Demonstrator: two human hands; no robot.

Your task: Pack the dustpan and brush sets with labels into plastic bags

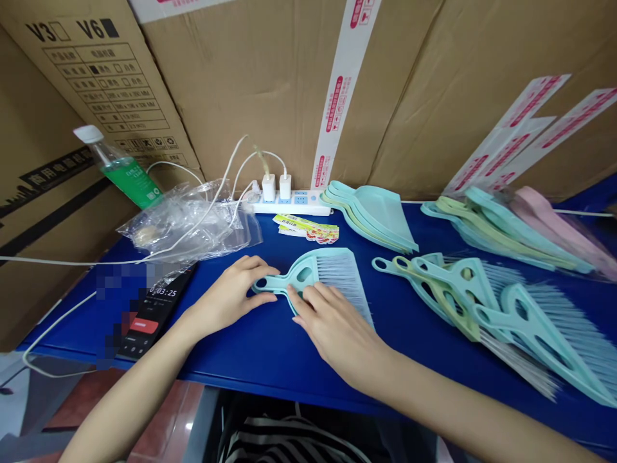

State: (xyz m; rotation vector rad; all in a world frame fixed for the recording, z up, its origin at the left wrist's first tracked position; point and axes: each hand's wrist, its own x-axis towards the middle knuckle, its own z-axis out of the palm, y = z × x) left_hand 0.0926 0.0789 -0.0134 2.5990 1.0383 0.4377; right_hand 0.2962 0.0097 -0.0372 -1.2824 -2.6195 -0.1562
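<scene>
Blue worktop: left hand pinches turquoise hand brush by its handle, right hand touching its neck. Likely light, stiff; handle offers surest hold.

Bottle; phone; perhaps striped cloth

The left forearm and right forearm are slim and bare, ending in a slender-fingered left hand and right hand. Black-and-white striped cloth shows at bottom centre; whether it is worn cannot be told.
</scene>
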